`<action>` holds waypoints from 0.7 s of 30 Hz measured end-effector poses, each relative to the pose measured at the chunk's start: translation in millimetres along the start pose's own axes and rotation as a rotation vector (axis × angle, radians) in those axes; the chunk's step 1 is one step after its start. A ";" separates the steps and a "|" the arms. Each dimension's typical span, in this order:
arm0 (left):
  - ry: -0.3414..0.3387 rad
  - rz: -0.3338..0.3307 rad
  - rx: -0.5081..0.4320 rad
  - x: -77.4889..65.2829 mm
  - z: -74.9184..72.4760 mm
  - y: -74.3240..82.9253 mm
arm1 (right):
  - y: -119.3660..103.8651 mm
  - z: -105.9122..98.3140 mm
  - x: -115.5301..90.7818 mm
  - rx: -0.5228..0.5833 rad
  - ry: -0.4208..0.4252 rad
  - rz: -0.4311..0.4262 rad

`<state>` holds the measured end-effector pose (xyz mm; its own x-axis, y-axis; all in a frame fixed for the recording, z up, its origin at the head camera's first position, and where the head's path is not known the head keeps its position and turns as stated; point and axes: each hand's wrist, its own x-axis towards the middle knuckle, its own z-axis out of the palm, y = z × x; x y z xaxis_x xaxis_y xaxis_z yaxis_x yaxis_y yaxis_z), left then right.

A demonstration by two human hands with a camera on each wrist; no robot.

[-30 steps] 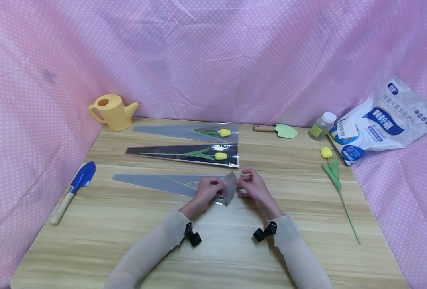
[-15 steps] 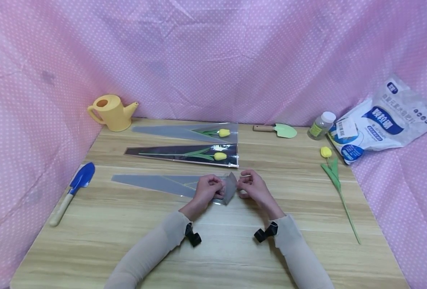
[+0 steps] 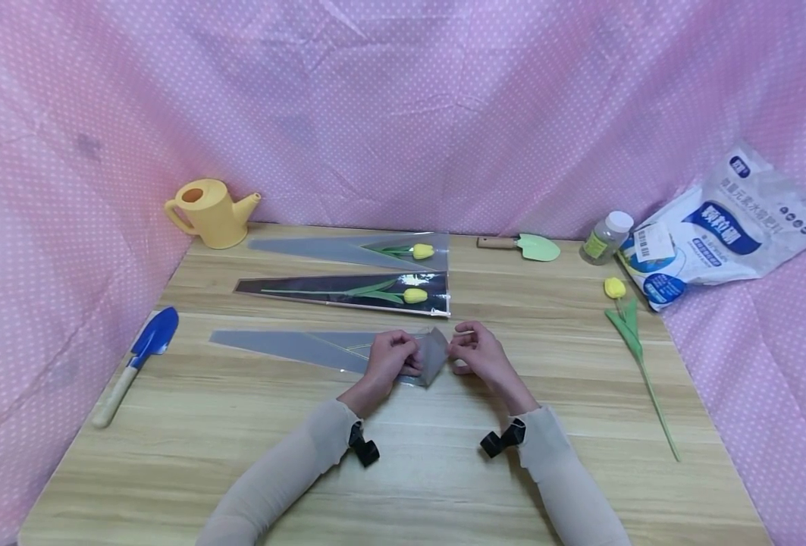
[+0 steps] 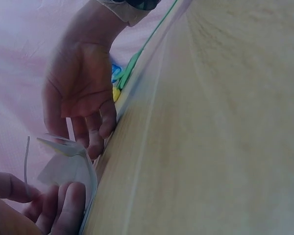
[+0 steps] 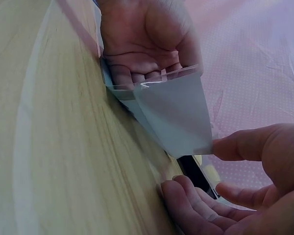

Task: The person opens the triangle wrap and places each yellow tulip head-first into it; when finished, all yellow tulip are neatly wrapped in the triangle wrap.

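A grey, tapered plastic flower sleeve [image 3: 286, 348] lies nearest me on the table, its wide end to the right. My left hand [image 3: 390, 358] pinches the film near that wide end between thumb and fingers, where a flap [image 5: 176, 117] stands up and bends back. The mouth gapes a little in the right wrist view. At its right edge is my right hand [image 3: 479, 352], one fingertip touching the flap's corner while the other fingers stay apart from it. Farther back lie a black sleeve [image 3: 293, 287] and another grey sleeve [image 3: 307, 247], each with a yellow tulip inside.
A loose yellow tulip [image 3: 641, 360] lies at the right of the wooden table [image 3: 389, 470]. Around the edges are a blue trowel [image 3: 146, 341], a yellow watering can [image 3: 214, 216], a green trowel [image 3: 537, 247], a clear bottle [image 3: 603, 241] and a white-grey bag [image 3: 723, 231].
Both hands stay almost where they were. The raised flap at the sleeve's wide end has shifted slightly and leans a little more open.
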<state>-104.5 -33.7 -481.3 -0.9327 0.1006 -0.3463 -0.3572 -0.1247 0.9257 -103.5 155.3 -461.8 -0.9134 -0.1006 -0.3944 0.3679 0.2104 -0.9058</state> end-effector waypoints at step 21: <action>-0.029 0.009 0.076 -1.4 -2.5 -1.8 | 3.5 -4.7 -3.2 -0.386 0.066 -0.140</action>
<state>-102.7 -36.1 -482.9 -0.9335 0.1288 -0.3347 -0.3432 -0.0501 0.9379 -100.2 160.9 -463.0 -0.9638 -0.0945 -0.2494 0.1584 0.5496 -0.8203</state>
